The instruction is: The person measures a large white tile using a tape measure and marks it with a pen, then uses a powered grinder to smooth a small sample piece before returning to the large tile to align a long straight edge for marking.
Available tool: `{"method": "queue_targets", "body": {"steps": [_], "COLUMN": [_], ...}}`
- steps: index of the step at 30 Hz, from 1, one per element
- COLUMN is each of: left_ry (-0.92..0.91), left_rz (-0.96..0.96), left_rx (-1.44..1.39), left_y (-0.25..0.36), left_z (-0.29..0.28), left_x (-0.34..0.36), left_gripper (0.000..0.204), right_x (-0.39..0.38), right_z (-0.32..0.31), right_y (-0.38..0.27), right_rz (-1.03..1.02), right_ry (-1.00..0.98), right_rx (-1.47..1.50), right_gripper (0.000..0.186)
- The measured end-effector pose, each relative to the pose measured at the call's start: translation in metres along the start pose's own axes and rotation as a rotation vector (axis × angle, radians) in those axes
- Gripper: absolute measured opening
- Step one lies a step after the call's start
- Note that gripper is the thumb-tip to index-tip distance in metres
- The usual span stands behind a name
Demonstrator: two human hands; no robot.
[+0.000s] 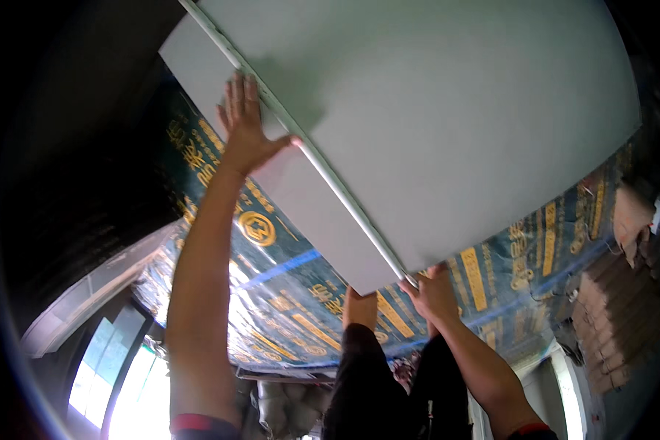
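Note:
A large pale grey-white board (462, 132) lies in front of me. A long, thin white bar (345, 194) runs diagonally across it, from the far left to the near edge. My left hand (246, 136) is open and pressed flat on the narrow strip of board left of the bar. Its fingers are spread and point away from me, and the thumb reaches onto the bar. At the bar's near end, by the board's edge, my right hand (434, 299) has its fingers closed around the tip. Whether it also holds something small is hidden.
Dark plastic sheeting (286, 293) with yellow print and a blue stripe lies under the board. My dark-trousered legs (367, 381) come up to the near edge. Stacked brownish pieces (609, 323) stand at the right, and a bright window (106, 367) shows at lower left.

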State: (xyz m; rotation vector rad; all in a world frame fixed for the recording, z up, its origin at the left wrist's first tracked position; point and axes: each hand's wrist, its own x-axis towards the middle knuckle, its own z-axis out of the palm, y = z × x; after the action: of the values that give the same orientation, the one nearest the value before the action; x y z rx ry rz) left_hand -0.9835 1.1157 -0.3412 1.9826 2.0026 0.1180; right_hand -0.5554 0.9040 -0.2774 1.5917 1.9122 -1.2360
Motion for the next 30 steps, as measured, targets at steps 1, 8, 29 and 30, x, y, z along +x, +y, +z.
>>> {"method": "queue_targets", "body": {"steps": [1,8,29,30], "left_ry": [-0.040,-0.181,-0.224,-0.225], "left_rz": [-0.029,-0.143,-0.172,-0.164], "left_rx": [-0.013,-0.059,-0.035,-0.011], "left_y": [0.001,0.024,0.027,0.024], "left_z": [0.003,-0.008,-0.013,-0.012], "left_x": [-0.003,-0.002,-0.001,0.001], "left_gripper": [0.149,0.150,0.153,0.154], "right_x": [-0.003,-0.004,-0.005,-0.002], "right_z": [0.000,0.007,0.026,0.030], "right_y": [0.000,0.003,0.014,0.015], "right_rz": [0.040,0.055,0.064,0.013], "right_ry": [-0.025,-0.100,-0.078,-0.040], "right_rx": [-0.022,-0.038,-0.024,-0.041], "right_gripper": [0.043,0.051,0.037,0.037]}}
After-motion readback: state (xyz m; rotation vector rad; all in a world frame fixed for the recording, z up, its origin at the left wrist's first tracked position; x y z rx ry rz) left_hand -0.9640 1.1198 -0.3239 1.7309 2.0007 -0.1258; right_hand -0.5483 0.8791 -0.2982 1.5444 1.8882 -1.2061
